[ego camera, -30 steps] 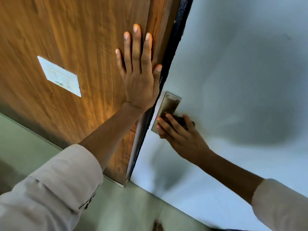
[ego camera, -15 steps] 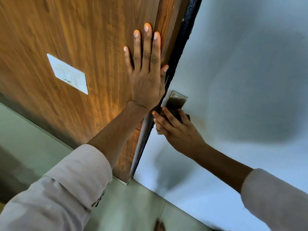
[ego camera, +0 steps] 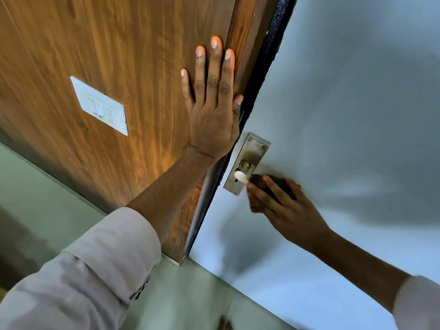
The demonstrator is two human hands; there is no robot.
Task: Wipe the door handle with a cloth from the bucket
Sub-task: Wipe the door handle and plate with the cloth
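Right hand [ego camera: 283, 208] grips a dark cloth [ego camera: 273, 184] around the door handle [ego camera: 240, 176]; left hand [ego camera: 212, 120] presses flat, fingers spread, on wood panel [ego camera: 119, 55].

Wood-grain wall panel [ego camera: 100, 44] fills upper left, w/ a white switch plate [ego camera: 100, 106] set flat in it, tilted in view. Pale grey-white door face [ego camera: 357, 91] takes up the right side, soft shadows across it, a dark edge strip [ego camera: 269, 58] btwn it and the wood. Greenish-grey tiled floor [ego camera: 47, 210] runs along the bottom, dim at left; warm glow on the wood's lower part.
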